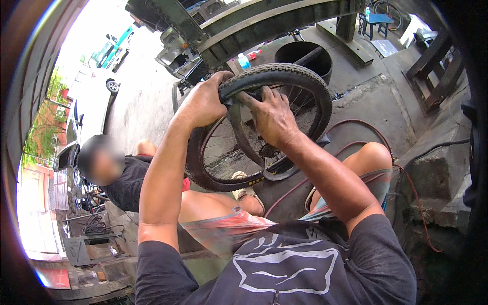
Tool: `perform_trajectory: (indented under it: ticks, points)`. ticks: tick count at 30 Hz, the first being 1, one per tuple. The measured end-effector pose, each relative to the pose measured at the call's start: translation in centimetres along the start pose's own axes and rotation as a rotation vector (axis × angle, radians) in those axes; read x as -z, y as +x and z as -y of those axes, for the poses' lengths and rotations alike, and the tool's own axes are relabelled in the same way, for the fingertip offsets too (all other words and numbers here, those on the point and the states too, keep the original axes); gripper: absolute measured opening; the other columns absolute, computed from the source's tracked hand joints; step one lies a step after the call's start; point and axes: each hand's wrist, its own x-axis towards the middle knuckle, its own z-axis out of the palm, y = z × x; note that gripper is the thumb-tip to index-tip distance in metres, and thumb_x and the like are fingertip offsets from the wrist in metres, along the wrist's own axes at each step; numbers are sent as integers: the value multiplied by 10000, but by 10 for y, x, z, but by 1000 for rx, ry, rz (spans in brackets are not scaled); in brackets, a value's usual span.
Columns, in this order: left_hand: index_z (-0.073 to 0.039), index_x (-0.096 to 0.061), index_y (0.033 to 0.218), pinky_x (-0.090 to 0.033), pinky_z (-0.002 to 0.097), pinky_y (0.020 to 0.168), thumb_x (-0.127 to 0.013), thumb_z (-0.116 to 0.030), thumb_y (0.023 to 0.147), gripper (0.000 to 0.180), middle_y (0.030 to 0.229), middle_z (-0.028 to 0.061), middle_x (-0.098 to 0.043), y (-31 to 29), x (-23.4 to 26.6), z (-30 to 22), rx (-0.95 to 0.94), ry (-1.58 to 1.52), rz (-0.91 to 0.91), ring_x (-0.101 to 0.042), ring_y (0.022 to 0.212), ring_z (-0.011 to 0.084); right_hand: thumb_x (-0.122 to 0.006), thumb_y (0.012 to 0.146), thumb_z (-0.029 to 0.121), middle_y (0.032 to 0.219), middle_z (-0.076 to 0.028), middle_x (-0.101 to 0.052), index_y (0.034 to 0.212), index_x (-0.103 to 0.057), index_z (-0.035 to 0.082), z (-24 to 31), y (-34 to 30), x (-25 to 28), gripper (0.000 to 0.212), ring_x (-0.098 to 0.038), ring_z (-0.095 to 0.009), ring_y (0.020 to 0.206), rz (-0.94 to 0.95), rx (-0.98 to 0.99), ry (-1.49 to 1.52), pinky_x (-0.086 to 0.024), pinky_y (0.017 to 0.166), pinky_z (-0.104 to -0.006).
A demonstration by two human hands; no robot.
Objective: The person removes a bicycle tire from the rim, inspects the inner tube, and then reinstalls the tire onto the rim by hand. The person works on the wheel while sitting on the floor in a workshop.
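A bicycle wheel (323, 117) with a knobbly black tire (278, 69) stands tilted before me, between my knees. My left hand (206, 101) is closed around the tire at its upper left. At the upper inner edge of the tire, my right hand (272, 114) has its fingers curled on a black inner tube (238, 127). A flat loop of this tube hangs out of the tire, across the spokes, to the wheel's lower edge. My fingertips partly hide where tube and tire meet.
Beyond the wheel stands a dark round tub (325, 65), near a bottle with blue (244, 61). A reddish hose (351, 122) curves over the floor at right. Another person (124, 178) sits close on my left. A heavy metal beam (274, 28) spans the far side.
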Motion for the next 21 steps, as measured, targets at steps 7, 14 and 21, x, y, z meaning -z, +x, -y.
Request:
perform_trajectory:
  ticks: [7,14,21]
  points:
    - [-25,-589,1563,-549,413,1123,-728,-10,740,834,1329,270,-769,-5,0,7,-36,-101,7,-756,1249,367,-639,946,6,1329,-226,-679,1414,-813,195,-9,38,39,533,-652,-419,1317,142,105,49,-493,1142,-556]
    - [5,-589,1562,-521,384,1170,-722,1,715,858,1379,221,-756,-4,-5,-2,-70,-107,24,-723,1288,316,-660,1032,173,1425,-182,-693,1318,-819,167,-12,58,54,327,-648,-352,1395,379,142,-121,-481,1177,-549]
    - [-31,-574,1590,-545,419,1162,-746,-35,749,858,1403,267,-750,-4,-13,0,-36,-6,-2,-733,1321,373,-662,1013,173,1340,-182,-711,1410,-773,191,-34,26,32,413,-680,-368,1326,77,298,-119,-528,1117,-516]
